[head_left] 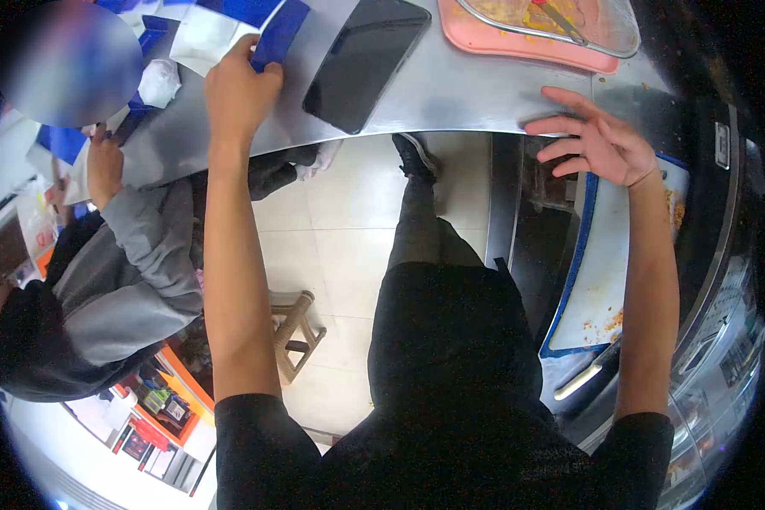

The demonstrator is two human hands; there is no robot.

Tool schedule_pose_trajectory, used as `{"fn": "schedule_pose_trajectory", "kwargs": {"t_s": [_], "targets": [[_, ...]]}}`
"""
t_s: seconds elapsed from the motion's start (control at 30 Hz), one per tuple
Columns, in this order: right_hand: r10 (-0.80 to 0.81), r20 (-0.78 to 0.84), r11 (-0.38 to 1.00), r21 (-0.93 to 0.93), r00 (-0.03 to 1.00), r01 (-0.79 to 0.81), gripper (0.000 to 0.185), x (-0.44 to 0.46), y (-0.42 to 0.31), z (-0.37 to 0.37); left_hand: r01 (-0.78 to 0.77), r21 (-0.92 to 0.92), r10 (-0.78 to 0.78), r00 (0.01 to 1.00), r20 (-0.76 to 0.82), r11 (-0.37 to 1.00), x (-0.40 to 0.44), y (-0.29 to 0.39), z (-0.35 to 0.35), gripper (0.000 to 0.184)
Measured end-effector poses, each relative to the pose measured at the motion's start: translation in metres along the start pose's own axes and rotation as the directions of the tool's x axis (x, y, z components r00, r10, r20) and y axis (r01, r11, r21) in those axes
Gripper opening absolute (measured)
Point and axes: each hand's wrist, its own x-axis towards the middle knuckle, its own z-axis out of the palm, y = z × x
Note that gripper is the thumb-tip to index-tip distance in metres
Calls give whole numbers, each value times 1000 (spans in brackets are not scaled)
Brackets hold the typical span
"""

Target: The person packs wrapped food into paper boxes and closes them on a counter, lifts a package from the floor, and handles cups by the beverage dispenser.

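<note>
My left hand [242, 89] is at the upper left of the head view, its fingers closed on the edge of a blue-and-white carton [279, 32] on the metal counter. The fingertips are partly hidden by the hand itself. To the right of that hand lies a black smartphone [367, 64], screen up. My right hand [602, 140] is empty, fingers spread, over the counter's front edge. Below its wrist lies a white cutting board [599, 263] with a blue rim and scattered crumbs. Above it sits a pink tray [531, 53] with yellow residue and a utensil on it.
At left, another person in a grey sleeve [157, 242] has a hand [104, 166] at the counter near a crumpled white wad [159, 82]. A knife with a pale handle [576, 382] lies below the cutting board. A small stool [293, 331] stands on the tiled floor.
</note>
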Motion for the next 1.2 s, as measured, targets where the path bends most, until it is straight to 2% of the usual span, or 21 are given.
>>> {"fn": "schedule_pose_trajectory", "kwargs": {"t_s": [0.03,0.13,0.33,0.43,0.53,0.63,0.73,0.83,0.93,0.97,1.07,1.1,1.2], "targets": [[-2,-1,1000,7,1000,2,80,0,-1,0,-13,49,14,1000,-21,999,-2,-3,-1,32],[-6,-3,1000,17,1000,6,79,-1,-2,-1,46,58,-52,994,101,997,-3,-5,-9,33],[-16,2,1000,4,1000,16,77,-1,1,-4,53,-94,-42,993,113,994,-20,-25,-14,35],[-21,6,1000,-11,1000,21,77,0,2,-2,-71,168,56,994,97,983,-34,-34,-25,35],[-2,-26,1000,19,1000,3,77,0,0,2,-90,204,79,995,59,975,-48,-40,-38,27],[-1,-20,1000,30,1000,2,77,0,2,1,-34,117,29,998,49,992,-62,-50,-40,26],[-8,-17,999,39,1000,9,76,-1,2,0,-55,60,52,998,47,997,-69,-58,-41,23],[-21,-13,999,38,1000,21,75,0,1,1,118,53,-123,988,96,992,-75,-48,-46,31],[-10,-19,997,73,1000,12,73,1,0,2,152,-192,-153,988,11,970,-80,-29,-55,43],[-10,-16,997,76,1000,11,73,1,0,2,143,-324,-149,989,6,935,-80,-24,-60,51],[-11,-10,996,85,1000,12,72,-1,-1,3,188,-632,-217,976,32,751,-76,-18,-79,47],[-13,-9,996,89,1000,14,72,0,-1,4,172,-755,-281,960,-16,633,-75,-10,-82,40],[-16,-17,994,104,1000,18,71,-2,0,5,166,-817,-374,925,-64,553,-73,-3,-92,35]]}}
